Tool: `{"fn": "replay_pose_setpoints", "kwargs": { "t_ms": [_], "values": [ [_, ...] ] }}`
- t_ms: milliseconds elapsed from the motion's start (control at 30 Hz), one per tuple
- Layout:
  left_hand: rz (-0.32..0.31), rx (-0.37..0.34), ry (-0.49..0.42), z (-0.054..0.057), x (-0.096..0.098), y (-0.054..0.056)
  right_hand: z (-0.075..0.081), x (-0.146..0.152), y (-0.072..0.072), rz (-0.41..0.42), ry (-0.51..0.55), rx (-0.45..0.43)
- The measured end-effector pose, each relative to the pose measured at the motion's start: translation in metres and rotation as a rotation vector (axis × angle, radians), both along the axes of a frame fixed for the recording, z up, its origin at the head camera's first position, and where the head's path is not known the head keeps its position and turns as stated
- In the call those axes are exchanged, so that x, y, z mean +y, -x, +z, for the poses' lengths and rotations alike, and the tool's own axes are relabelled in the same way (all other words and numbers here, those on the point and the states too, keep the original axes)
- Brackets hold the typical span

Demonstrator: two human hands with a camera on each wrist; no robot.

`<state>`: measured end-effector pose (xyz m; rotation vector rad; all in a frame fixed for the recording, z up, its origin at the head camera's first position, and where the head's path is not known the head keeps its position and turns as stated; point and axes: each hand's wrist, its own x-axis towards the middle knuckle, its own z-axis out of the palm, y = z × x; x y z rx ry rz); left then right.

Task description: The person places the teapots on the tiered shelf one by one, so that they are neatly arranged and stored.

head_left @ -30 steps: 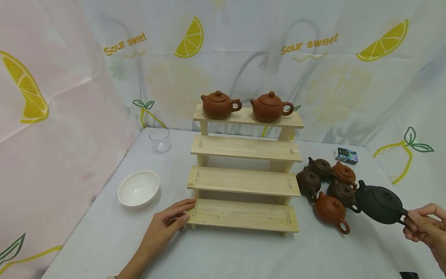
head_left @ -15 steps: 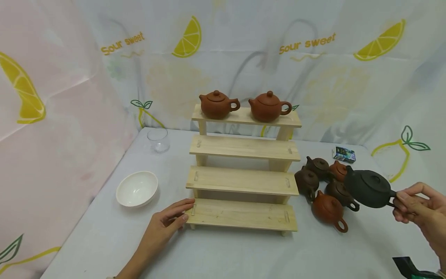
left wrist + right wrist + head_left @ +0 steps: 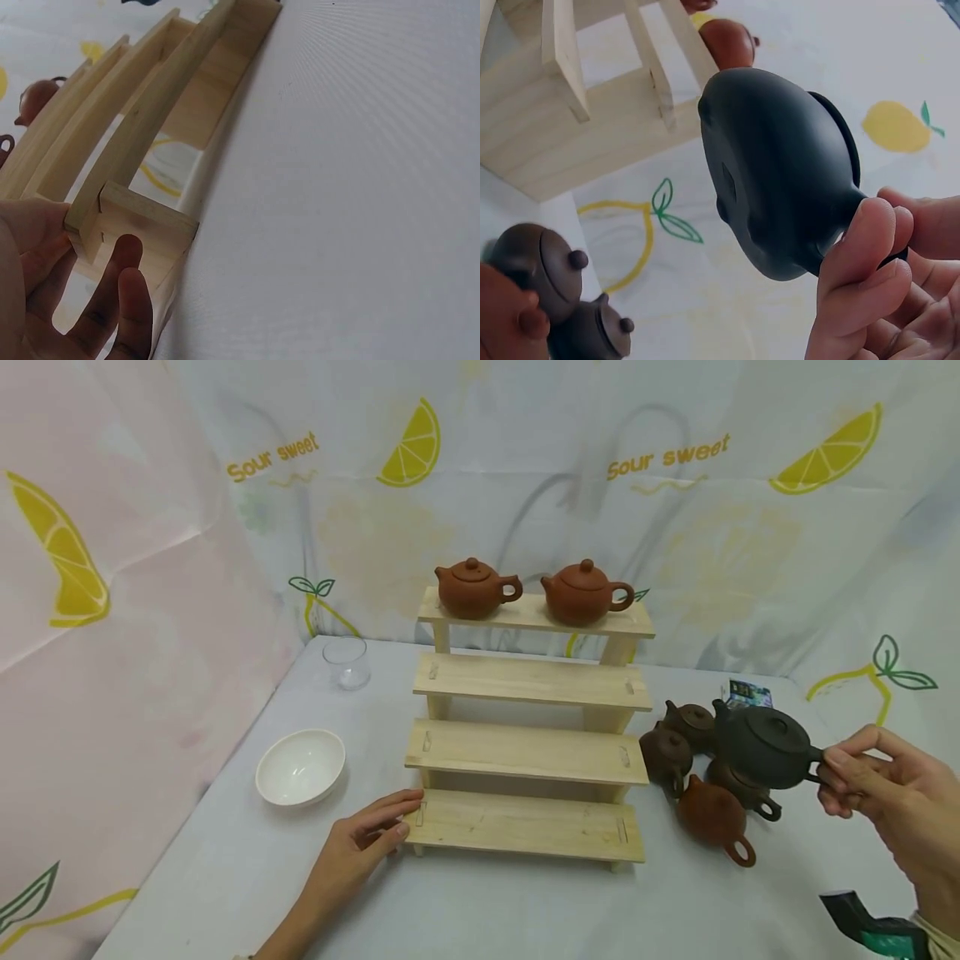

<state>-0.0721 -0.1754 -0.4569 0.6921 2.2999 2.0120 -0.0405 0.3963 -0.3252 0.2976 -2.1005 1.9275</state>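
My right hand (image 3: 888,785) pinches the loop handle of a flat black teapot (image 3: 767,745), held up over the group of teapots at the right. The right wrist view shows the black teapot (image 3: 780,172) from below, its small feet visible. A four-step wooden display stand (image 3: 525,822) stands mid-table. At the left end of its lowest step, my left hand (image 3: 360,839) grips the board's corner between thumb and fingers; other fingers (image 3: 133,300) curl loosely under it. On the top step are two reddish-brown teapots (image 3: 472,593), (image 3: 583,597), spouts to the left.
Beneath the held teapot cluster dark brown teapots (image 3: 663,756) and a reddish one (image 3: 711,814). A small printed box (image 3: 750,693) lies behind them. Left of the stand are a white bowl (image 3: 300,768) and a clear glass (image 3: 348,667). Lemon-print cloth (image 3: 517,435) hangs behind.
My right hand has moved left and away from me with the black teapot, which now hides the rear reddish pot. The left hand keeps its place on the stand.
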Motion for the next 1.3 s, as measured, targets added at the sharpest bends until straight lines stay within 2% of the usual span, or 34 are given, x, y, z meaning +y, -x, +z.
{"fn": "replay_pose_setpoints", "kwargs": {
  "t_ms": [267,567,667,900,1300],
  "values": [
    [-0.015,0.015,-0.001,-0.001,-0.001,-0.001,0.009,-0.015,0.007,0.114,0.031,-0.035],
    [-0.020,0.019,-0.006,-0.002,-0.001,0.001,0.027,-0.034,0.019,0.148,-0.058,-0.042],
    [-0.017,0.016,-0.006,-0.002,0.000,0.001,0.033,-0.041,0.025,0.159,-0.047,-0.042],
    [0.000,0.006,0.004,-0.004,-0.001,0.001,0.042,-0.055,0.040,0.275,0.008,-0.024],
    [-0.005,0.018,-0.001,-0.001,0.000,0.001,0.058,-0.079,0.054,0.330,0.001,-0.009]
  ]
}}
